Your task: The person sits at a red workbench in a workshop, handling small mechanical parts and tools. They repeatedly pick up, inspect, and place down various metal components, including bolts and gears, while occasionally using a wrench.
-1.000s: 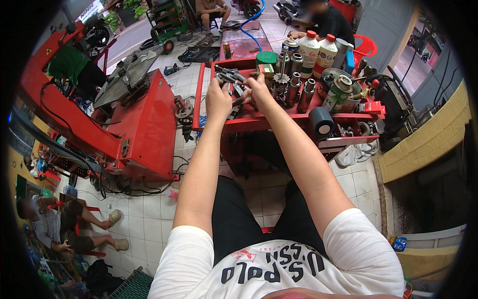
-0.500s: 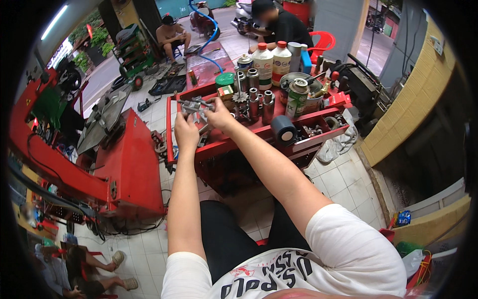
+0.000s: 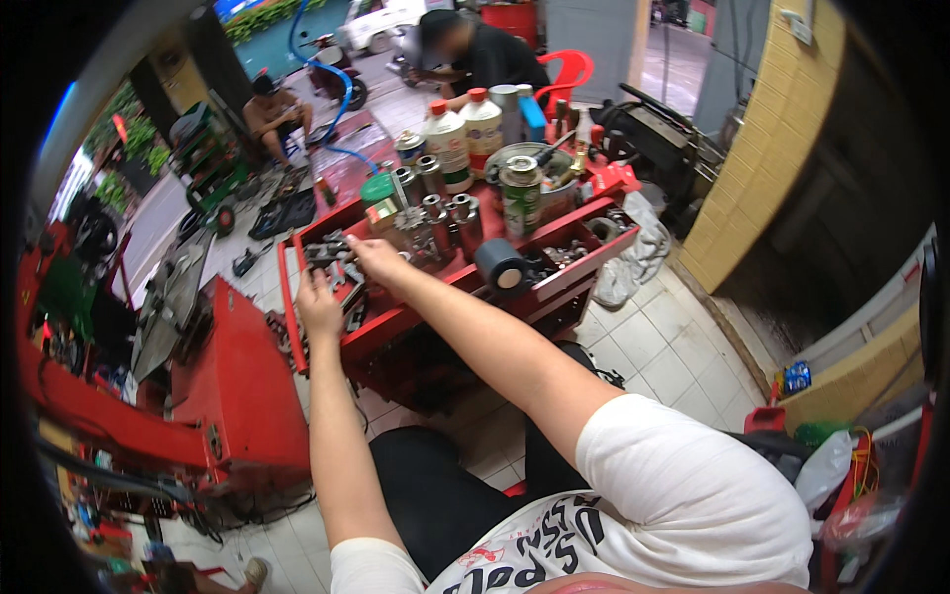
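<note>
Over the left end of a red tool cart [image 3: 457, 269], both my hands are closed on grey metal tool parts [image 3: 334, 253] with several arms or jaws; blur hides their exact kind. My left hand [image 3: 319, 303] grips from the near side, fingers pointing away from me. From the right, my right hand [image 3: 382, 263] pinches the parts between thumb and fingers. More metal pieces lie in the cart's tray beneath and around them, so held and lying parts are hard to separate. Just right of my hands stand shiny sockets [image 3: 465, 220] and a toothed metal wheel [image 3: 412, 224].
White bottles with red caps [image 3: 448, 148], a green spray can [image 3: 522, 196] and a dark cylinder [image 3: 502, 267] are on the cart. A red machine [image 3: 233, 381] stands left. Two people sit beyond, one in black [image 3: 490, 59]. A blue hose [image 3: 295, 40] hangs behind.
The view has swung, so the cart and my hands appear farther left and lower. Both hands stay over the cart's left end, their fingers shifted slightly on the metal parts.
</note>
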A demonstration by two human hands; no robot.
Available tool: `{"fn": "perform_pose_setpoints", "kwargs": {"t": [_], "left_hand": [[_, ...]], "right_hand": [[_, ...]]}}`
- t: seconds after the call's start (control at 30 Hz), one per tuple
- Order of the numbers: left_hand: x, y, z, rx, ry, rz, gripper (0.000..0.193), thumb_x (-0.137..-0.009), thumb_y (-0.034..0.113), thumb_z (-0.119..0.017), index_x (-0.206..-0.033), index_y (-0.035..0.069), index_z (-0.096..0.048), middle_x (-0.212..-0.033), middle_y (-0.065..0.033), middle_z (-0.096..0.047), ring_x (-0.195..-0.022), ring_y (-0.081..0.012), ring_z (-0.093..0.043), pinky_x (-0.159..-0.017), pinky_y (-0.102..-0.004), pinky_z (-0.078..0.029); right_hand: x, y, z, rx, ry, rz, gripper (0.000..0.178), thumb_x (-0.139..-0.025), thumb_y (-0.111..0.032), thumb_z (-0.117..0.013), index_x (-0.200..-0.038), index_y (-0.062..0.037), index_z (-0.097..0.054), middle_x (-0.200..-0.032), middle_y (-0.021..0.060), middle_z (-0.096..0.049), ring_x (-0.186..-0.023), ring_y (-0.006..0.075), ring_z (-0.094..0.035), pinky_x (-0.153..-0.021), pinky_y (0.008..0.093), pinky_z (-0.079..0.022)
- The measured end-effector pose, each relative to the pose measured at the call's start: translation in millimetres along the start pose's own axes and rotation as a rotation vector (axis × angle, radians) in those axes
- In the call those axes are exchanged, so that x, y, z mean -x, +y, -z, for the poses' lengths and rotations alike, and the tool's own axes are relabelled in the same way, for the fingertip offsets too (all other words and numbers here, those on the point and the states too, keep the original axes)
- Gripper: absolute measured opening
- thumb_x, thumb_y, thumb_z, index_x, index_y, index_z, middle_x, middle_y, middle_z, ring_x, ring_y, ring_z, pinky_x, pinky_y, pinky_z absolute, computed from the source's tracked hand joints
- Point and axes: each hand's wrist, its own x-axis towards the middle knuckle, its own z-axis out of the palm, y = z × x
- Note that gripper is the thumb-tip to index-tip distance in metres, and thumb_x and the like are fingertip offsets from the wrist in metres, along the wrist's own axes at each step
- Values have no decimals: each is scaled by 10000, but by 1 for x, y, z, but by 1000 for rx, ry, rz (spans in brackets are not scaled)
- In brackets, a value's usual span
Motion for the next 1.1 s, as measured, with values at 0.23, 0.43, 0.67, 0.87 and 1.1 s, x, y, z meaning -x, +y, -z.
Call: {"fn": "perform_pose_setpoints", "kwargs": {"t": [0.23,0.43,0.67,0.87,1.1], "left_hand": [[-2,-16,10,-3,17,-4,408,-1087,312,-453,-939,-40,-597,-797,-134,-636,-725,-245,-577,-683,-390,-456],[-1,-17,18,-94,8,90,407,-1084,306,-446,-935,-41,-596,-769,-145,-624,-697,-261,-573,-671,-397,-455],[-1,-4,0,-109,15,49,404,-1080,308,-451,-957,-41,-613,-782,-168,-652,-705,-294,-610,-669,-425,-462],[0,-9,14,-193,-5,57,408,-1078,311,-457,-973,-48,-619,-813,-208,-667,-726,-348,-631,-682,-442,-471],[-2,-15,15,-163,38,65,385,-1071,285,-475,-979,-60,-621,-821,-228,-664,-735,-365,-631,-684,-450,-473]], "right_hand": [[18,-19,-10,-41,-93,-110,586,-1056,-560,-472,-687,-113,-562,-502,-24,-448,-366,114,-363,-374,308,-237],[18,-15,-14,-93,-226,-136,551,-1047,-551,-501,-711,-117,-556,-514,-24,-429,-375,115,-364,-382,301,-247],[1,5,-6,-95,-128,159,358,-995,-415,-643,-917,-65,-644,-595,-19,-494,-452,100,-427,-415,293,-296],[14,-14,-14,-55,-136,-3,201,-1005,-280,-659,-1011,-80,-642,-603,-62,-478,-441,47,-385,-409,254,-259],[13,-11,-12,-55,-148,-98,350,-1040,-417,-572,-1005,-78,-654,-655,-17,-553,-444,94,-411,-409,296,-294]]}}
